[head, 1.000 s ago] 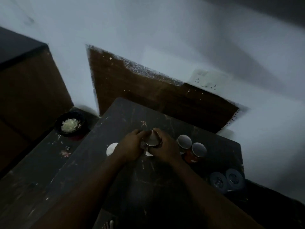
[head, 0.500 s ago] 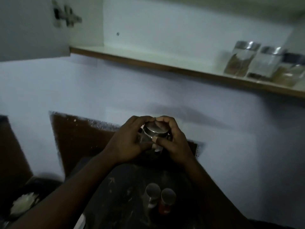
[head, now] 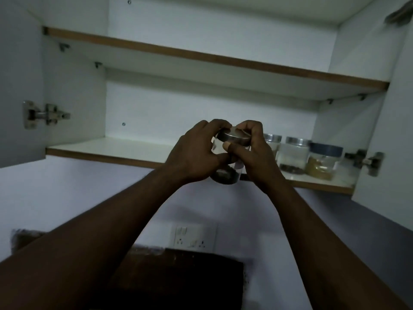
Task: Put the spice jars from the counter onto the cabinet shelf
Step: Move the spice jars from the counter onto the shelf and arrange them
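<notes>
- The left hand (head: pixel 194 153) and right hand (head: pixel 257 157) both grasp a round clear jar (head: pixel 233 138) with a brushed metal lid, held near the wood-edged front of the smooth white lower shelf (head: pixel 107 148).
- Fingers hide most of the glass, and the dark contents are hard to identify.
- Three lidded jars (head: pixel 293 155) stand far right on the shelf, the leftmost partly hidden.

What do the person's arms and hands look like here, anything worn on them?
Both are bare as far as the frame shows: no sleeve on the left forearm or right forearm. The left hand and right hand wear no gloves; no ring, watch or band shows, though the light is dim.
</notes>
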`<action>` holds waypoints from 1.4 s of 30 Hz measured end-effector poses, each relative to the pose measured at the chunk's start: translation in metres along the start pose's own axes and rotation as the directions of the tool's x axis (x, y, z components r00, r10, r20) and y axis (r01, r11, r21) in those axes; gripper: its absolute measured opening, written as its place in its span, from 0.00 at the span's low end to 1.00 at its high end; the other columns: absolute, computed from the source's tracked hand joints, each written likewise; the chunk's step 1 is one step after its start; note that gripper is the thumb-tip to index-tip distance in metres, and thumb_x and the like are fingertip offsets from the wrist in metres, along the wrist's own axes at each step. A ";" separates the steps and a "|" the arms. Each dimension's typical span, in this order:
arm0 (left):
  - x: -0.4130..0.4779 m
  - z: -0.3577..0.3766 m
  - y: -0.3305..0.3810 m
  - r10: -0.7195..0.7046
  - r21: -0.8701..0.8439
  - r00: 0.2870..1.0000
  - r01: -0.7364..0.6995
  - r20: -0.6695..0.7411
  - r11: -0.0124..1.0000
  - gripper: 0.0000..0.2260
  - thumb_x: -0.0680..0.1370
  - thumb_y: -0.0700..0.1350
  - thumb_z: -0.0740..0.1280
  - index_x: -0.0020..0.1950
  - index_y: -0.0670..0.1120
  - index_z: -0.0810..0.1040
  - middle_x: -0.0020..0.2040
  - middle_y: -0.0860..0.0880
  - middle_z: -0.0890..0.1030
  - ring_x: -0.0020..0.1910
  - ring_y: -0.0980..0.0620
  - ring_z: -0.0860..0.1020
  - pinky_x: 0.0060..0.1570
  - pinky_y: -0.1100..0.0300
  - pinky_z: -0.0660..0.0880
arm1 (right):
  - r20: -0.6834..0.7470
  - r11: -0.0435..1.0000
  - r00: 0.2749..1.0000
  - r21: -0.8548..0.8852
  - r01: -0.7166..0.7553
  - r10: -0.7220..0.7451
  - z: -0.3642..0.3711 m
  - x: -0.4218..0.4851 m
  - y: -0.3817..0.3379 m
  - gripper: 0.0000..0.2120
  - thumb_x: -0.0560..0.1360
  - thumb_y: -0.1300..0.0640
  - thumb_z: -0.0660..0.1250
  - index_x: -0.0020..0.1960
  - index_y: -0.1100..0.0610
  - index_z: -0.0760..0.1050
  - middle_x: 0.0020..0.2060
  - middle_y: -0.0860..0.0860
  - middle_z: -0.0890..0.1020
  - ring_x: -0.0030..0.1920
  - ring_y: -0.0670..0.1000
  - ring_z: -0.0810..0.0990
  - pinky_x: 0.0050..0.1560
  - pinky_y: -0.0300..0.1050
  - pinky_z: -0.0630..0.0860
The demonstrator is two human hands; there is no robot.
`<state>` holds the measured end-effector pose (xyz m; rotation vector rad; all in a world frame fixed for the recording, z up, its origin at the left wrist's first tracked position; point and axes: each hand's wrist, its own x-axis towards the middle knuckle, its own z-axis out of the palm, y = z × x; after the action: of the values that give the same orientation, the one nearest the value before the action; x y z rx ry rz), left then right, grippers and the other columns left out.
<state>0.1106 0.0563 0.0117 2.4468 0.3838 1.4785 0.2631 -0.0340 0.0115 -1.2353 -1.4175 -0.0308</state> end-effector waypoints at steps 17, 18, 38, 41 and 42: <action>0.089 0.111 -0.039 -0.179 0.218 0.984 0.178 -0.020 0.960 0.28 0.72 0.61 0.72 0.69 0.57 0.69 0.60 0.49 0.78 0.56 0.49 0.79 0.48 0.56 0.71 | 0.047 0.762 0.999 -0.646 0.049 -0.024 -0.059 0.094 0.065 0.16 0.74 0.43 0.71 0.61 0.42 0.79 0.52 0.44 0.85 0.52 0.50 0.82 0.52 0.48 0.77; 0.090 0.113 -0.038 -0.193 0.248 0.981 0.188 -0.003 0.950 0.30 0.73 0.60 0.71 0.72 0.56 0.67 0.62 0.48 0.77 0.57 0.47 0.79 0.49 0.55 0.73 | 0.041 0.757 0.999 -0.651 0.047 -0.027 -0.057 0.094 0.067 0.17 0.75 0.44 0.71 0.63 0.43 0.79 0.54 0.45 0.85 0.53 0.51 0.82 0.55 0.49 0.78; -0.132 -0.002 -0.087 -0.147 0.184 0.974 0.178 -0.171 0.967 0.14 0.79 0.41 0.68 0.63 0.55 0.78 0.54 0.58 0.80 0.50 0.59 0.79 0.48 0.61 0.79 | 0.064 0.940 0.979 -0.272 0.205 -0.195 0.118 -0.068 0.061 0.12 0.74 0.52 0.70 0.57 0.45 0.75 0.48 0.39 0.81 0.34 0.42 0.79 0.42 0.46 0.79; -0.199 -0.028 -0.105 -0.301 0.150 0.947 0.316 -0.114 0.937 0.12 0.78 0.43 0.69 0.59 0.56 0.79 0.53 0.59 0.81 0.50 0.59 0.80 0.46 0.62 0.79 | 0.205 0.963 0.976 -0.238 0.123 -0.074 0.171 -0.112 0.069 0.13 0.73 0.51 0.71 0.55 0.42 0.73 0.48 0.37 0.80 0.35 0.43 0.80 0.43 0.46 0.80; -0.223 -0.036 -0.110 -0.361 0.161 0.928 0.371 -0.089 0.915 0.11 0.78 0.44 0.69 0.58 0.57 0.79 0.53 0.59 0.82 0.50 0.60 0.81 0.46 0.62 0.79 | 0.250 0.967 0.968 -0.236 0.093 -0.032 0.189 -0.127 0.070 0.12 0.72 0.50 0.71 0.54 0.42 0.73 0.48 0.37 0.81 0.36 0.43 0.80 0.43 0.46 0.80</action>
<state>-0.0313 0.0834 -0.1935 2.2929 0.9658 1.4009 0.1431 0.0377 -0.1818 -1.4345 -1.7067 -0.1045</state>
